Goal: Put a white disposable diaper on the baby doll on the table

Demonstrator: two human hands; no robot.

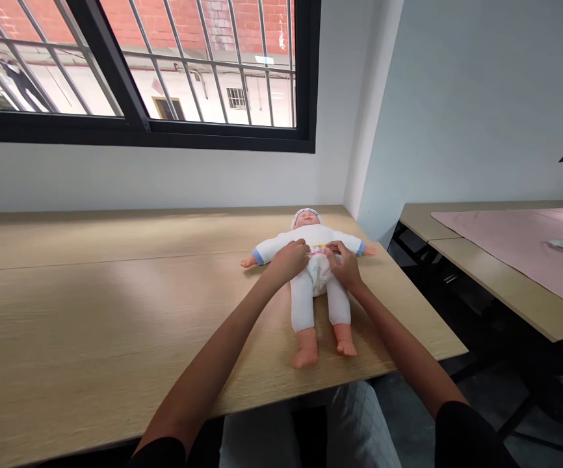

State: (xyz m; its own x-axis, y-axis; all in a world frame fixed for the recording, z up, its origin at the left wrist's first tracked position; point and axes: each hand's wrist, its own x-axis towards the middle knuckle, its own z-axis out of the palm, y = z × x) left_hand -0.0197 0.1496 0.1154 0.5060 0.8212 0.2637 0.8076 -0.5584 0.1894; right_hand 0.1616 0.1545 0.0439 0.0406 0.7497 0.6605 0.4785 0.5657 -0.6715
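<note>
Doll (302, 300) lies face-up, leaving the diaper (319, 273) reachable. Left hand (291, 259) and right hand (345, 265) pinch its waist edges, seemingly steadying it.

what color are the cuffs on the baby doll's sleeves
Blue cuffs, seen best in the head view.

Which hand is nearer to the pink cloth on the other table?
Right. The right hand is at the side of the diaper toward the pink cloth; the left hand is at the opposite side, farther from the cloth.
</note>
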